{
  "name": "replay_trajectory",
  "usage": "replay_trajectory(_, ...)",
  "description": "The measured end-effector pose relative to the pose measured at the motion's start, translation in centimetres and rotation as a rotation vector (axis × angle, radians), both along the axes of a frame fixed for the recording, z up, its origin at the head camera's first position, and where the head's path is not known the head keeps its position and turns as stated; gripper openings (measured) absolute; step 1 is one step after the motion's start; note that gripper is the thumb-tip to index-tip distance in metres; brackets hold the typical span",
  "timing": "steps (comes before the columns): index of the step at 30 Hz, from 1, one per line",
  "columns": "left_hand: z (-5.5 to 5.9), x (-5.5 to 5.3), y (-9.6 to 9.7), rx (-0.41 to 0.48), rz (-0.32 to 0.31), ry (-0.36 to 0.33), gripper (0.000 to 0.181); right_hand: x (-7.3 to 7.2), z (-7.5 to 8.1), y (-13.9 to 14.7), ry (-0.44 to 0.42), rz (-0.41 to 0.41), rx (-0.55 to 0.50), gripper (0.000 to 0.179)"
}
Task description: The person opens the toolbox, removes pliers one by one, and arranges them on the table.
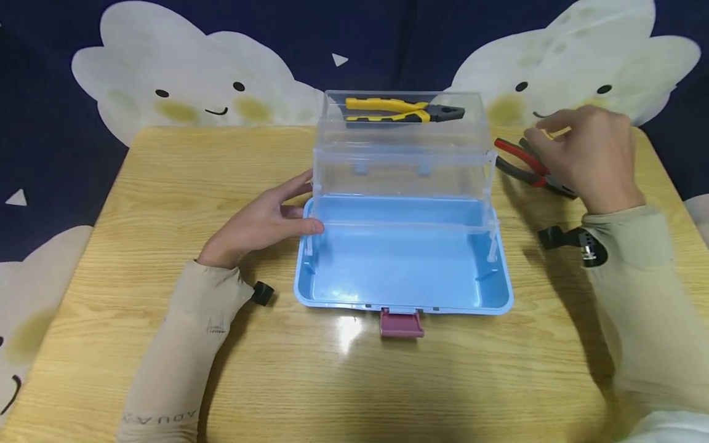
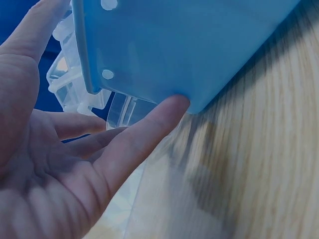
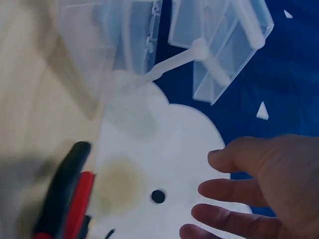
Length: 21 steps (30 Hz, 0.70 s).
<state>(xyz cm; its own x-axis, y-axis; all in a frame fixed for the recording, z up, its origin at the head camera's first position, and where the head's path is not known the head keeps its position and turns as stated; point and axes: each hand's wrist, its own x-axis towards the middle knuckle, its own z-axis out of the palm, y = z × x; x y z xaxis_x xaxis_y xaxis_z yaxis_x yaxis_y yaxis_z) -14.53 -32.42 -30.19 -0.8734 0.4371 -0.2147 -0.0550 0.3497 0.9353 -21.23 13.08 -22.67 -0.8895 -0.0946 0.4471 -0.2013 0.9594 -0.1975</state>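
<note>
A light blue toolbox [image 1: 393, 271] stands unfolded, its clear upper trays [image 1: 399, 138] raised at the back. My left hand [image 1: 266, 215] rests on its left end, thumb over the rim. In the left wrist view the little finger lies straight against the blue wall [image 2: 169, 50]. Yellow-and-black pliers [image 1: 404, 109] lie in the top tray. My right hand [image 1: 595, 157] hovers right of the box with nothing held, fingers apart in the right wrist view. Beneath it are red-and-black pliers [image 1: 523, 161], partly hidden by the hand, with another dark handle end [image 1: 526, 146] beside them.
A maroon latch [image 1: 401, 323] hangs from the box's front edge over the wooden table [image 1: 166, 178]. White jointed arms [image 1: 490, 184] link the trays to the box. Behind the table hangs a dark blue cloth [image 1: 399, 37] printed with clouds.
</note>
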Motion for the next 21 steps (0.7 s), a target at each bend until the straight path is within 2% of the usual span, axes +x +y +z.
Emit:
replay_trajectory(11,0.1,0.2,-0.1,0.013,-0.018,0.015,0.098,-0.2,2.8,-4.1,0.126,0.129,0.088,0.036)
replay_trajectory(21,0.0,0.1,0.0,0.003,-0.015,0.007,0.099,-0.3,3.4,-6.8,0.129,0.257,0.205,0.036)
